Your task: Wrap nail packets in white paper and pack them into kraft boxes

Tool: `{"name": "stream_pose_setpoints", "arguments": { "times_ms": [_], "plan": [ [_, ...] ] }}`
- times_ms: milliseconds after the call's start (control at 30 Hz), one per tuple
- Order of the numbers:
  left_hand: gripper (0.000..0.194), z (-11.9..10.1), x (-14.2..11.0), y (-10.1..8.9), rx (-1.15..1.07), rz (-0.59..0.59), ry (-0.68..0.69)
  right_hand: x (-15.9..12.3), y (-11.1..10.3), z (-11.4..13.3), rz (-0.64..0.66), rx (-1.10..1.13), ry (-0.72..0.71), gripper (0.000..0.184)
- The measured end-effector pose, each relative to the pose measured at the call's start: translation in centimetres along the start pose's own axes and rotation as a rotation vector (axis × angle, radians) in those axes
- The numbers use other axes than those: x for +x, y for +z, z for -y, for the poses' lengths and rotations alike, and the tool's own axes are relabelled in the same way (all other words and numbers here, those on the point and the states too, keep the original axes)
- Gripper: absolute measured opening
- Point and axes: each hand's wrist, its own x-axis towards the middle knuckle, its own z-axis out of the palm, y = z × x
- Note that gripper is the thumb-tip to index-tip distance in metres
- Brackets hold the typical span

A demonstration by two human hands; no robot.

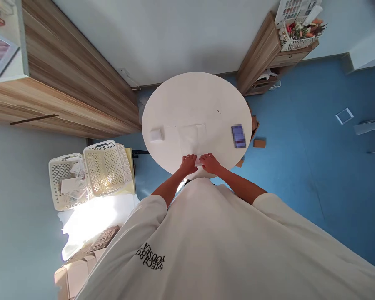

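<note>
Pretty simple scene: at the bottom centre of the frame, the person's left hand (188, 164) and right hand (211, 163) sit close together at the near edge of a round white table (196, 95). Both are curled, with their fingers (192, 158) down on a thin, translucent white sheet (191, 139) — hard to tell how firmly it's gripped. A small white square block (155, 135) sits toward the table's left side, and a blurred blue-purple rectangular object (238, 136) lies at the right edge.
</note>
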Motion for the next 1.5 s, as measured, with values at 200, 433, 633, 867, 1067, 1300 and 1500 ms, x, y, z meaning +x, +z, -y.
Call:
{"name": "stream_pose_setpoints", "arguments": {
  "times_ms": [200, 433, 633, 867, 1067, 1300, 1500],
  "plan": [
    [0.046, 0.5, 0.5, -0.5, -0.088, 0.045, -0.032, 1.1, -1.6, 0.2, 0.064, 0.005, 0.050, 0.037],
    [0.029, 1.7, 2.2, -2.1, -0.178, 0.075, -0.070, 3.2, -3.6, -0.7, 0.119, 0.026, 0.107, 0.036],
    [0.035, 1.7, 3.9, -3.9, -0.062, 0.039, -0.111, 6.1, -4.1, -1.7, 0.160, 0.024, 0.218, 0.040],
    [0.051, 1.6, 3.8, -3.4, 0.030, -0.077, -0.169, 7.8, -3.4, -2.5, 0.104, 0.015, 0.339, 0.038],
    [0.080, 1.4, 3.7, -2.7, -0.025, -0.150, -0.058, 7.0, -2.4, -2.6, -0.023, 0.104, 0.422, 0.046],
    [0.083, 0.1, 3.5, -2.0, -0.058, -0.090, 0.063, 5.2, -0.7, -2.5, -0.225, 0.314, 0.775, 0.052],
    [0.081, -0.2, 3.8, -1.8, 0.021, -0.059, 0.030, 5.5, 0.4, -2.3, -0.260, 0.387, 0.922, 0.042]
  ]
}}
